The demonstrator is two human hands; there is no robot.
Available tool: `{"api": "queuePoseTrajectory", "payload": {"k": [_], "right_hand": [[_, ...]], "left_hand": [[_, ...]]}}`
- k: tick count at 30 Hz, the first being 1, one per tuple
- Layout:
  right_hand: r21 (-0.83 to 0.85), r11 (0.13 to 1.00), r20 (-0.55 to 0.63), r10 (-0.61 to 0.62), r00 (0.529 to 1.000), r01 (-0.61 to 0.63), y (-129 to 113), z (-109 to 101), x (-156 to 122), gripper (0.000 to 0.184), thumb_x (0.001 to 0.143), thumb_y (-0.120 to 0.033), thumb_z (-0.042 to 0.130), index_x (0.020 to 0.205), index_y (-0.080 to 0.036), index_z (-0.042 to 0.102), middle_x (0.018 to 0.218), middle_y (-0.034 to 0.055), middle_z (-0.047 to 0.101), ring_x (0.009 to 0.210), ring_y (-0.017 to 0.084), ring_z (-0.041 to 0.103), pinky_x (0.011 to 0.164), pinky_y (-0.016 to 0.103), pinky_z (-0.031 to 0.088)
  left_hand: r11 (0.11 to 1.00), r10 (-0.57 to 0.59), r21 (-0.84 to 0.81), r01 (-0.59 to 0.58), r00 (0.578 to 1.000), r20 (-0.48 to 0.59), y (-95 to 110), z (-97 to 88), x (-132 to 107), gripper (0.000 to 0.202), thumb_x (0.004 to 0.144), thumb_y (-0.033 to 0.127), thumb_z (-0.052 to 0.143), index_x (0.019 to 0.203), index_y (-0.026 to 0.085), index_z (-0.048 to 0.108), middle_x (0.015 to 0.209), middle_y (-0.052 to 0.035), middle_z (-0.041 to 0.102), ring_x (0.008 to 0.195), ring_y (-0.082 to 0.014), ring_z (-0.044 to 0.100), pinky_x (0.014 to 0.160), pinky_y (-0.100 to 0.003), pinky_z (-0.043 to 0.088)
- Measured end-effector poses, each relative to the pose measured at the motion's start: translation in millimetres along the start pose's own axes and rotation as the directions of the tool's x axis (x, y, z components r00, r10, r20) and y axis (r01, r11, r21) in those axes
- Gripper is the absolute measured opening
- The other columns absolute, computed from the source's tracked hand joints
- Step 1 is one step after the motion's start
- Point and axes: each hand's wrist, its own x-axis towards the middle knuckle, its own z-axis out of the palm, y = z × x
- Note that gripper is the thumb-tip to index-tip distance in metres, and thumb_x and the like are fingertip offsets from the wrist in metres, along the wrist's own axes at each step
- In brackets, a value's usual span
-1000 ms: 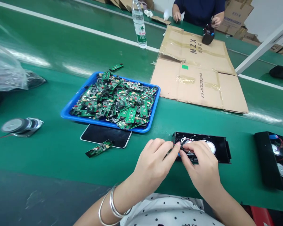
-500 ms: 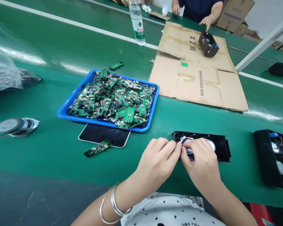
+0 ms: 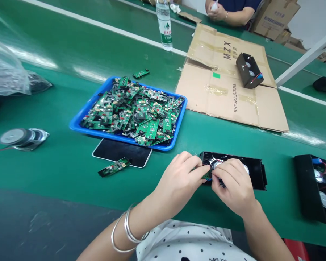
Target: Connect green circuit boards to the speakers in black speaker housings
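An open black speaker housing (image 3: 254, 170) lies on the green belt in front of me, its round drivers and thin wires showing. My left hand (image 3: 179, 181) pinches a small green circuit board (image 3: 205, 175) at the housing's left end. My right hand (image 3: 233, 186) rests over the housing's near edge, fingers curled and pinched beside the same board and its wires. Both hands touch at the fingertips. What the right fingers grip is hidden.
A blue tray (image 3: 83, 119) heaped with green circuit boards sits over a phone (image 3: 122, 154); a loose board (image 3: 114, 167) lies beside it. Flattened cardboard (image 3: 233, 94) carries another housing (image 3: 249, 70). A third housing (image 3: 316, 188) sits right, a loose speaker (image 3: 23, 137) left. Another person's hands (image 3: 217, 11) work opposite.
The housing on the cardboard has slid toward me and right, released by the other person, whose hands drew back together. My hands stayed at the near housing, fingers shifting slightly.
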Motion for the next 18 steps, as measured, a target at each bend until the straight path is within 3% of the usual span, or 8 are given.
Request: {"api": "queuePoseTrajectory", "payload": {"k": [4, 9, 12, 15, 17, 18], "right_hand": [[-0.014, 0.997, 0.123, -0.069, 0.99, 0.072, 4.8, -5.3, 1.1, 0.014, 0.083, 0.0, 0.053, 0.083, -0.014, 0.057, 0.078, 0.006, 0.063, 0.071, 0.017, 0.051, 0.065, 0.034, 0.043], [0.031, 0.998, 0.31, -0.06, 0.949, 0.053, 6.1, -12.6, 2.6, 0.017, 0.088, -0.009, 0.048, 0.081, -0.015, 0.063, 0.081, 0.0063, 0.059, 0.07, 0.017, 0.047, 0.062, 0.033, 0.039], [0.131, 0.991, 0.404, -0.042, 0.914, -0.012, 12.9, -24.3, -2.2, 0.02, 0.09, -0.014, 0.047, 0.097, -0.021, 0.065, 0.097, 0.0078, 0.057, 0.086, 0.019, 0.051, 0.072, 0.035, 0.044], [0.139, 0.987, 0.425, 0.017, 0.905, -0.084, 36.0, -44.2, -18.9, 0.033, 0.09, -0.02, 0.05, 0.122, -0.026, 0.054, 0.121, 0.0089, 0.052, 0.114, 0.024, 0.047, 0.094, 0.042, 0.043], [-0.034, 0.988, 0.444, 0.152, 0.883, -0.153, 57.9, -57.5, -36.6, 0.054, 0.084, -0.03, 0.062, 0.135, -0.027, 0.042, 0.141, 0.0105, 0.039, 0.131, 0.032, 0.032, 0.106, 0.057, 0.029], [-0.133, 0.974, 0.476, 0.226, 0.85, -0.184, 68.6, -62.6, -46.4, 0.071, 0.078, -0.035, 0.069, 0.14, -0.026, 0.035, 0.148, 0.0117, 0.029, 0.136, 0.037, 0.023, 0.107, 0.064, 0.021]], "left_hand": [[0.999, 0.03, 0.018, -0.031, 0.998, 0.048, -1.2, -2.3, -1.0, 0.014, 0.084, 0.011, 0.06, 0.097, 0.015, 0.064, 0.082, -0.0037, 0.061, 0.075, -0.0185, 0.045, 0.065, -0.032, 0.042], [0.995, 0.071, 0.053, -0.08, 0.986, 0.153, -1.0, -1.4, -3.6, 0.015, 0.09, 0.013, 0.051, 0.098, 0.015, 0.064, 0.083, -0.0039, 0.063, 0.074, -0.0191, 0.046, 0.062, -0.033, 0.036], [0.996, 0.064, 0.053, -0.069, 0.993, 0.1, -4.2, -1.5, -6.1, 0.012, 0.089, 0.018, 0.055, 0.098, 0.017, 0.063, 0.082, -0.003, 0.065, 0.075, -0.0195, 0.049, 0.064, -0.033, 0.037], [0.999, -0.045, 0.015, 0.044, 0.999, 0.025, -13.7, -9.2, -14.2, 0.018, 0.085, 0.027, 0.062, 0.1, 0.017, 0.063, 0.085, -0.0037, 0.067, 0.082, -0.0215, 0.053, 0.074, -0.036, 0.041], [0.977, -0.188, -0.089, 0.196, 0.978, 0.094, -22.8, -17.8, -23.1, 0.02, 0.085, 0.03, 0.062, 0.102, 0.019, 0.062, 0.089, -0.0043, 0.068, 0.087, -0.0221, 0.055, 0.076, -0.035, 0.044], [0.941, -0.276, -0.155, 0.302, 0.947, 0.167, -27.5, -22.0, -28.0, 0.02, 0.085, 0.031, 0.061, 0.102, 0.021, 0.062, 0.092, -0.0043, 0.068, 0.088, -0.0219, 0.057, 0.075, -0.033, 0.045]]}}
